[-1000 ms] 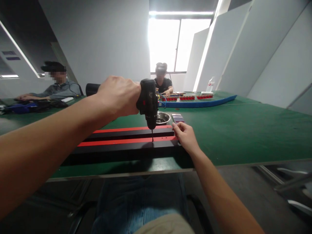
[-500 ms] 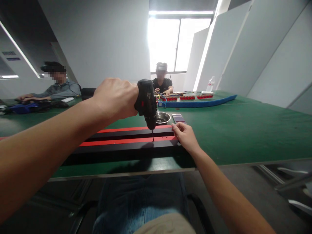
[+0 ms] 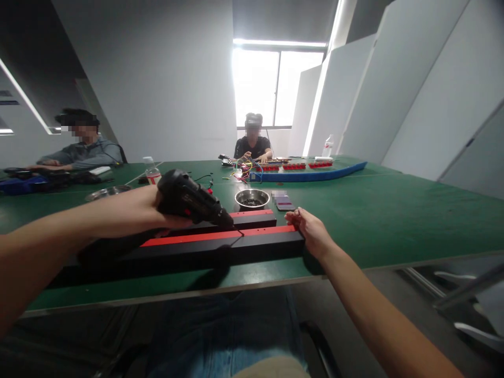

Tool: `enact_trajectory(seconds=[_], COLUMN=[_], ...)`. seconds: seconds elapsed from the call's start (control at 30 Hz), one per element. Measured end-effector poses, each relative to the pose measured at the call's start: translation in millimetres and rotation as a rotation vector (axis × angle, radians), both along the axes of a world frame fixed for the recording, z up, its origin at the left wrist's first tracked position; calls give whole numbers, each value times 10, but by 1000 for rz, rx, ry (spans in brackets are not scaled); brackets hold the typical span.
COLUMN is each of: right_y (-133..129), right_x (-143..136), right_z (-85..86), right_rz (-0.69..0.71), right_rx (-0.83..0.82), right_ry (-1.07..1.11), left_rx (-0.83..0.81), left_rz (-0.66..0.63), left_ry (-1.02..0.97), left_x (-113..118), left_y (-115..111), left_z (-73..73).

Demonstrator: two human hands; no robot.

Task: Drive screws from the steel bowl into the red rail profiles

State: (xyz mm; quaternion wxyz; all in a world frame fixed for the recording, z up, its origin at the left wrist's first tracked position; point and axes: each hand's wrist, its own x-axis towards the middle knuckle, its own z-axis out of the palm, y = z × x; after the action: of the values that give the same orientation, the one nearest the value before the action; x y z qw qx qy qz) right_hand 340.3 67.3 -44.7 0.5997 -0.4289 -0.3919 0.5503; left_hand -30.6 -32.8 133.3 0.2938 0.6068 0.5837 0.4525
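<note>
My left hand (image 3: 136, 210) is wrapped round a black power drill (image 3: 189, 197), which leans to the right. Its thin bit points down at the red top strip of the front black bar (image 3: 263, 245), touching it or just above. At that bar's right end is my right hand (image 3: 311, 228), with fingers pinched together beside the red strip; what they hold is too small to make out. A second black bar (image 3: 258, 221) with a red strip lies behind, partly hidden by the drill and my left hand.
Behind the bars are a steel bowl (image 3: 252, 198) of small dark parts and a phone-like object (image 3: 284, 203). Farther back lie a long blue strip (image 3: 311, 173), coloured wires and red parts. Bottles stand on the green table (image 3: 394, 220). Two people sit beyond.
The drill has gone from upright to slanted, as my left hand moved left and lower. The front bar now reaches farther right past the rear one, with my right hand still at its end.
</note>
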Motion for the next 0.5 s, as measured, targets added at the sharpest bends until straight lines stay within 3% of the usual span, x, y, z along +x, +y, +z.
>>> enact_trajectory(seconds=[0.1,0.17,0.5], right_y=[-6,-20,-167], right_x=[4,5,-125], right_z=[-8,6,81], right_rz=[55,61,62], right_rx=[7,26,14], right_ry=[-8,-17,-57], left_rx=[-105,-79,-291], left_rz=[-89,-55,7], left_ry=[98,61,-391], left_x=[38,99,577], left_y=[-136,-146,200], left_z=[-185,-310,-951])
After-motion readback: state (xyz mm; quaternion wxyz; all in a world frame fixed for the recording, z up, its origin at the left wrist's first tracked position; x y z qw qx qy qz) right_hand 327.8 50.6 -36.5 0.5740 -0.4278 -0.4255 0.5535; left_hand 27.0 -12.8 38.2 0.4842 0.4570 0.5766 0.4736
